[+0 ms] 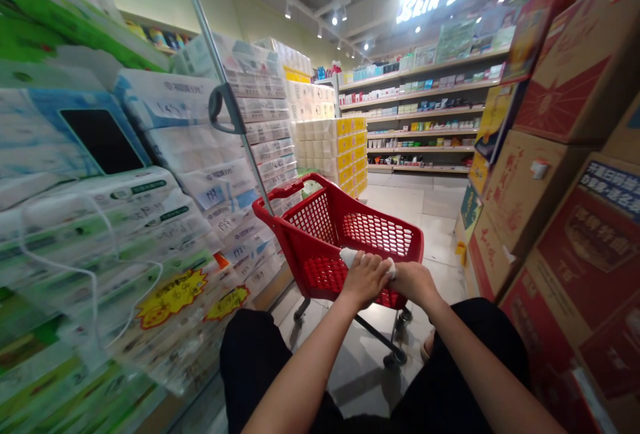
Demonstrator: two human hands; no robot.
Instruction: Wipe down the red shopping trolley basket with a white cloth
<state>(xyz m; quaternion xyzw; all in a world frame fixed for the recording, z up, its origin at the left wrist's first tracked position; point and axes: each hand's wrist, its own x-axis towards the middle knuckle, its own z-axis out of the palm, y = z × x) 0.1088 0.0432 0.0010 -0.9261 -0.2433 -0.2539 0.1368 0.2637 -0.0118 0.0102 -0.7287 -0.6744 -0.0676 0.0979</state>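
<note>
A red shopping cart [320, 247] on dark wheels stands in front of my knees. Both hands meet at its near side edge. My left hand [365, 279] lies over a white cloth [349, 257] on the rim, its fingers bent round the cloth. My right hand [411, 282] touches it from the right, closed on the other end of the same white cloth, with its fingertips partly hidden. A thin metal pole [203, 17] with a grey hook-like grip [227, 111] rises from the cart's handle end.
Stacked tissue packs [225, 187] line the left, with a dark-screened phone [103, 141] and a white cable [65, 264] on them. Cardboard boxes [520, 187] are piled on the right. Shelves of small goods [425, 114] stand behind a tiled floor [440, 221].
</note>
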